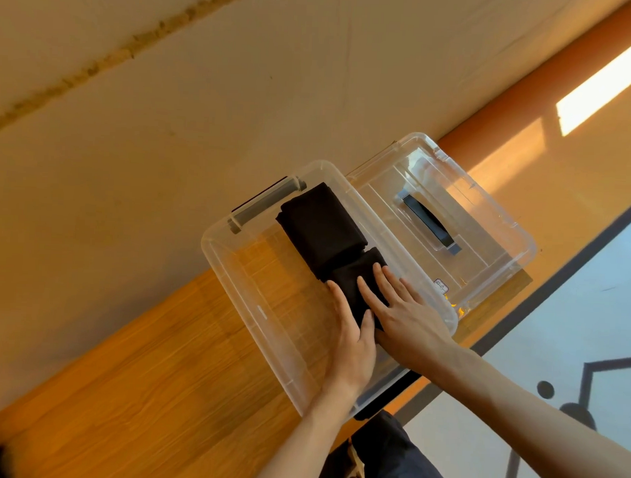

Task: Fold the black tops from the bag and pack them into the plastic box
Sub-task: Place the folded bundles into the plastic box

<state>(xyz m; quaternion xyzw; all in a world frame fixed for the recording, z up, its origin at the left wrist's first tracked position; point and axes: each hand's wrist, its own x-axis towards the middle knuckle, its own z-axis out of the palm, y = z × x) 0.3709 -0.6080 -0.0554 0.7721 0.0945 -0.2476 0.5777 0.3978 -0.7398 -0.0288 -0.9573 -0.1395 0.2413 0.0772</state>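
Observation:
A clear plastic box (pixel 234 282) stands on the wooden table, with a grey latch on its far end. Inside it, along the right wall, lies one folded black top (pixel 320 226). A second folded black top (pixel 355 276) lies just nearer to me, touching the first. My left hand (pixel 350 340) grips this second top's near left edge. My right hand (pixel 404 313) lies flat on top of it, fingers spread, hiding most of the cloth. The bag is not recognisable in this view.
The box's clear lid (pixel 451 215) with a dark handle lies to the right of the box. The wooden table (pixel 152 376) runs to the lower left, against a beige wall. Dark cloth (pixel 389 452) sits below the table's near edge.

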